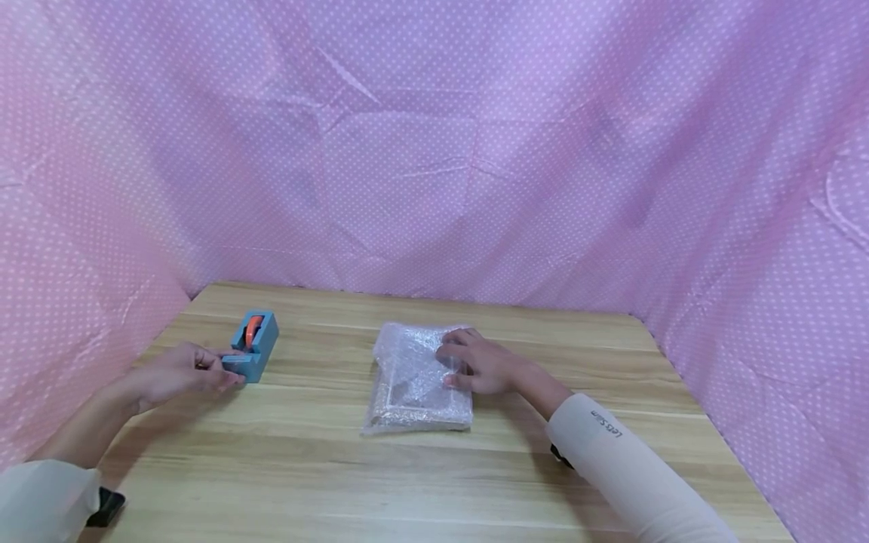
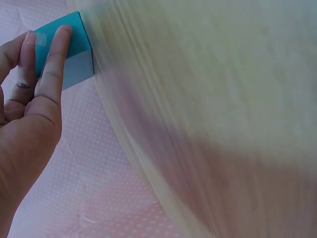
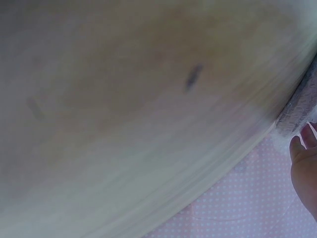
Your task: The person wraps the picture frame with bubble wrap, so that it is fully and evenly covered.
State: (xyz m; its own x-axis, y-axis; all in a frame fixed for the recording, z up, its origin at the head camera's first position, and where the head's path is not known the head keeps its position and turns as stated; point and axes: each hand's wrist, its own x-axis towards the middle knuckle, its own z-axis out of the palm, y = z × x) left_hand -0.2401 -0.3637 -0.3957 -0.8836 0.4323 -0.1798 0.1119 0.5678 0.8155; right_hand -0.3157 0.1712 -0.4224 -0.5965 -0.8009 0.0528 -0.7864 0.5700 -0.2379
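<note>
At the left of the table, my left hand is at the front end of a blue tape dispenser with an orange roll core. In the left wrist view, a short clear strip of tape is pinched at the thumb and a fingertip, while another finger lies straight along the dispenser's blue side. My right hand rests with spread, relaxed fingers on the right part of a bubble-wrapped flat package. A pale rectangular frame shows through the wrap. Only part of this hand appears in the right wrist view, beside the wrap.
Both things stand on a light wooden table, the dispenser to the left of the package. Pink dotted cloth hangs round the table's back and sides. Dark wrist straps show at both cream sleeves.
</note>
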